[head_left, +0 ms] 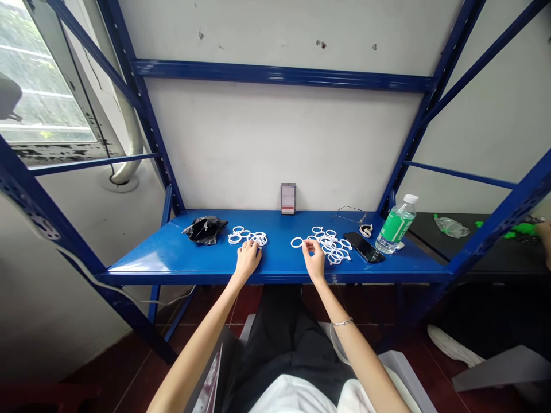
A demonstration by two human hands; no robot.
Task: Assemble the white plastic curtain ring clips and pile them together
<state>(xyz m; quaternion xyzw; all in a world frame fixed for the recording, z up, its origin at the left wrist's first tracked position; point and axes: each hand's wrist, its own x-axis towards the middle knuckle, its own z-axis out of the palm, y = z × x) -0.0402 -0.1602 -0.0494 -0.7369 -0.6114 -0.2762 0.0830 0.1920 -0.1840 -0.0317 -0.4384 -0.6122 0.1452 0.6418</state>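
Note:
Two piles of white plastic rings lie on the blue shelf [172,255]. My left hand [247,259] rests on the near edge of the left pile [247,236], fingers bent over a ring. My right hand [314,258] pinches a single white ring [297,242] at the left edge of the right pile [331,244]. Both forearms reach up from my lap.
A crumpled black bag [204,229] lies left of the rings. A small card [288,198] leans on the back wall. Glasses [353,219], a black phone [364,246] and a green-labelled water bottle [395,225] sit at the right. Blue rack posts frame both sides.

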